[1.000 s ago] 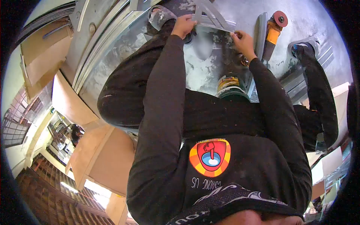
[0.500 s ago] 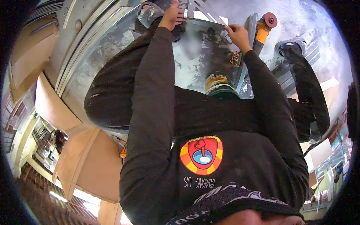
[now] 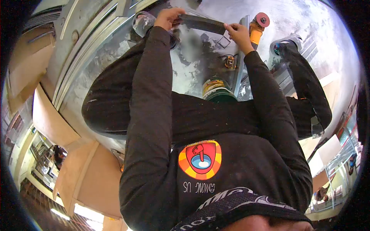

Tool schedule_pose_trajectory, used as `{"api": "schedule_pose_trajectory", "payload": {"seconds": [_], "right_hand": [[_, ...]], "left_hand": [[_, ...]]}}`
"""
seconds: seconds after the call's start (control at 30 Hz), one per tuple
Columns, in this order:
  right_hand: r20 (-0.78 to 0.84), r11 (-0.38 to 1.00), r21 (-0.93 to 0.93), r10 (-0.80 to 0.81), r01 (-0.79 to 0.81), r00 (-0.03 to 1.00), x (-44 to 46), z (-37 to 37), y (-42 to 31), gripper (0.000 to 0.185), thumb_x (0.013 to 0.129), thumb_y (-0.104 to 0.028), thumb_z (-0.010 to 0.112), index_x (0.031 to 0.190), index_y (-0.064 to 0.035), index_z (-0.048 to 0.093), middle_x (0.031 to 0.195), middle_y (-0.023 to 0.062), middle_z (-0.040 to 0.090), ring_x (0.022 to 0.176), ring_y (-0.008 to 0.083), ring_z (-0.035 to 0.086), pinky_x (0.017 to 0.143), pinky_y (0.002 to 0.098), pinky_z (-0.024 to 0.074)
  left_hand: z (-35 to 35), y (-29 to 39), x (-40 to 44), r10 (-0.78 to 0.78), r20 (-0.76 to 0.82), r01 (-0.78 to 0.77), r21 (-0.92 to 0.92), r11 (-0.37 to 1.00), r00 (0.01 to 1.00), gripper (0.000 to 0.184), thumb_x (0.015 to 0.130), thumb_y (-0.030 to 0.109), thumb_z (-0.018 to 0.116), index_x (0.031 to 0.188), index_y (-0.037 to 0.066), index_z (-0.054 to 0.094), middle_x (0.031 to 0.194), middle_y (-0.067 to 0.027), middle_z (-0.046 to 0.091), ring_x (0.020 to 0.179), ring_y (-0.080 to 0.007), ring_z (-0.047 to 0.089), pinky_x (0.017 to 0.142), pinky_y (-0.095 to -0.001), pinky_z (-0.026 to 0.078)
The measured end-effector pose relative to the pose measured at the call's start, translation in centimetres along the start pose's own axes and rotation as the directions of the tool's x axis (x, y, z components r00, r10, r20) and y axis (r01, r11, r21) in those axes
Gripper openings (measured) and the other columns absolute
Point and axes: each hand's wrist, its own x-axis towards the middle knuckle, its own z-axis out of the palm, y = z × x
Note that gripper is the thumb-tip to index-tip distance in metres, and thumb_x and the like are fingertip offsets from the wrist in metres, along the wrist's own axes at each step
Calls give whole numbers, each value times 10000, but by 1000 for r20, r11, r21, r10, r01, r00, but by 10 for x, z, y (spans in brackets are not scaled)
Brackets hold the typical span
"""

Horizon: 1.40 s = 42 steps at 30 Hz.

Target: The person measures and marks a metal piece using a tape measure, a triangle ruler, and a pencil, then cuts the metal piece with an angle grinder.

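Observation:
A long metal piece [image 3: 202,24] is stretched between my two hands, its dark narrow side facing me. My left hand [image 3: 168,18] is closed on its left end. The right end is pinched between the thumb and fingers of my right hand [image 3: 239,34]. Just right of that hand lies an angle grinder [image 3: 257,32] with an orange body and a reddish disc. Between my legs stands a green bucket [image 3: 219,88] with a colourful label. A small black and orange object [image 3: 231,61], its kind unclear, lies beyond the bucket.
Metal bars [image 3: 242,57] lie beside the grinder. The grey floor [image 3: 185,79] is smeared with white powder. My shoes [image 3: 143,24] rest on either side. Brown boards [image 3: 54,115] stand at the left. Other people appear small in the background.
The metal piece has turned: its slotted, light face showed before, and now a dark narrow side shows. Both hands still hold it. The whole view has shifted slightly.

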Motion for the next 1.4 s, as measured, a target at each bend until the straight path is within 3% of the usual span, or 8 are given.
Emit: {"api": "schedule_pose_trajectory", "payload": {"seconds": [0.2,0.23,0.33,0.47,0.67,0.97,1.13,1.4], "right_hand": [[67,992,126,-33,25,997,7,-52,-45,528,868,-518,733,872,10,746,639,8,595,546,93,549,514,271,444],[67,992,124,-37,29,997,7,-59,-52,528,868,-518,731,872,10,745,645,10,598,553,92,552,517,269,447],[41,993,112,-47,43,998,3,-73,-70,531,872,-520,725,876,11,741,651,13,607,575,90,568,528,264,453],[59,985,77,-157,153,986,-7,-86,-85,398,920,-399,720,951,-2,720,720,-13,590,620,76,511,576,254,415],[79,954,14,-301,301,950,-9,-80,-73,219,936,-233,721,969,-16,710,714,-12,621,649,75,544,610,264,448],[17,937,-82,-338,339,941,-11,-35,-4,219,906,-208,738,1038,-34,749,860,136,748,782,188,722,707,333,553],[-71,932,74,-349,354,935,-18,-1,40,246,908,-291,732,1019,-73,763,960,149,741,838,319,720,735,379,562],[-78,935,-110,-345,336,935,-19,26,73,239,913,-331,680,986,-117,756,894,150,700,849,387,668,743,455,536]], "left_hand": [[11,16,-18,48,23,-45,-108,993,999,134,792,234,732,780,129,649,798,-34,684,630,-199,639,675,-396,535],[12,26,3,-253,-45,251,-37,967,966,134,819,244,697,777,125,650,779,-28,671,603,-219,630,684,-400,540],[22,23,-13,-190,-148,185,-51,981,971,97,820,217,695,798,128,665,760,-30,668,602,-223,631,683,-385,544],[18,17,-24,-103,64,107,-69,992,993,134,835,215,751,876,104,690,759,-22,661,608,-208,621,649,-342,542],[8,11,-23,-80,140,76,34,997,987,221,843,188,814,992,91,682,938,-8,684,885,-162,627,793,-317,496],[1,-19,-16,32,-3,-30,221,975,999,298,849,149,804,1077,24,660,946,-38,688,815,-135,624,739,-274,486],[8,-45,-15,168,7,-162,304,939,986,400,880,141,772,1182,-37,578,1029,-98,688,898,-172,650,782,-309,533],[-6,-106,15,140,-60,-106,384,917,988,375,873,114,771,1165,-31,586,1017,-115,690,882,-190,668,733,-307,539]]}}
